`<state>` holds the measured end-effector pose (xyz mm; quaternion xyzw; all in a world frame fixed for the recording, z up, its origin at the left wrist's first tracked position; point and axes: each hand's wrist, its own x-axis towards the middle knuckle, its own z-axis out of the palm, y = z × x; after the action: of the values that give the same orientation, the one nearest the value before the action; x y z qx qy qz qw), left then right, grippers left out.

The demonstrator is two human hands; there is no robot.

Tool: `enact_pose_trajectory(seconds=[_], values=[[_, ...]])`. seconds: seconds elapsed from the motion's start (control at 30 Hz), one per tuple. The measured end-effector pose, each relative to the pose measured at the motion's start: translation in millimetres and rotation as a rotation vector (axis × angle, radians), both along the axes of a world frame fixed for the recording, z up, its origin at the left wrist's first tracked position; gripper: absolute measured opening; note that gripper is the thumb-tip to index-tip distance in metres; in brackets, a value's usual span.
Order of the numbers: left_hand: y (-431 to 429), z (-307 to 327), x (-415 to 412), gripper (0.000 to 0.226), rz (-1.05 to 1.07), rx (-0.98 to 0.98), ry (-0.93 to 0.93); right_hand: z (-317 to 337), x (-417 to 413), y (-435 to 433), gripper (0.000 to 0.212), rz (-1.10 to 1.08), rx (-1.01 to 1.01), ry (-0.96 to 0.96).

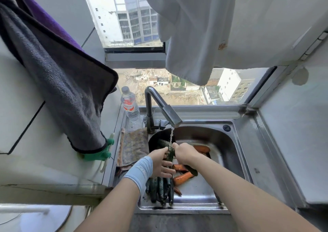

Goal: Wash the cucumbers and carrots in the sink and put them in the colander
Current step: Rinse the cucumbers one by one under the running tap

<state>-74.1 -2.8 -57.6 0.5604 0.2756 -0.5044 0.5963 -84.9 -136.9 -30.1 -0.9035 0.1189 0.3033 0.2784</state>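
Observation:
A dark green cucumber [170, 154] stands nearly upright under the water stream from the faucet [171, 115]. My left hand [160, 162] grips its left side, and my right hand [185, 153] grips its right side near the top. Several more dark cucumbers [161, 189] lie in the steel sink [236, 153] below my left wrist. Orange carrots [182, 177] lie on the sink floor, with another carrot [202, 148] further back. A dark round colander [156, 137] sits at the sink's back left, mostly hidden by the cucumber and my hands.
A plastic water bottle [129, 104] stands left of the faucet. A brown cloth [133, 146] lies on the sink's left rim. A dark grey towel [67, 89] hangs at left over green gloves [101, 152]. A white cloth [204, 27] hangs overhead before the window.

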Motion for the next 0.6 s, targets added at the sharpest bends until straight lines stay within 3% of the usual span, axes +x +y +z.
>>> enact_pose_trajectory(seconds=[0.13,0.33,0.5,0.6], values=[[-27,-10,9,0.04,0.329,-0.278,0.084,-3,-9,-16,0.028,0.065,0.134,0.008],[-33,-21,17,0.027,0.62,-0.292,0.113,-10,-26,-62,0.04,0.055,0.384,0.122],[-52,-29,8,0.025,0.581,-0.196,-0.035,-21,-20,-67,0.012,0.09,0.283,0.128],[-58,-29,3,0.038,0.511,-0.148,-0.09,-22,-10,-49,0.024,-0.023,0.245,0.032]])
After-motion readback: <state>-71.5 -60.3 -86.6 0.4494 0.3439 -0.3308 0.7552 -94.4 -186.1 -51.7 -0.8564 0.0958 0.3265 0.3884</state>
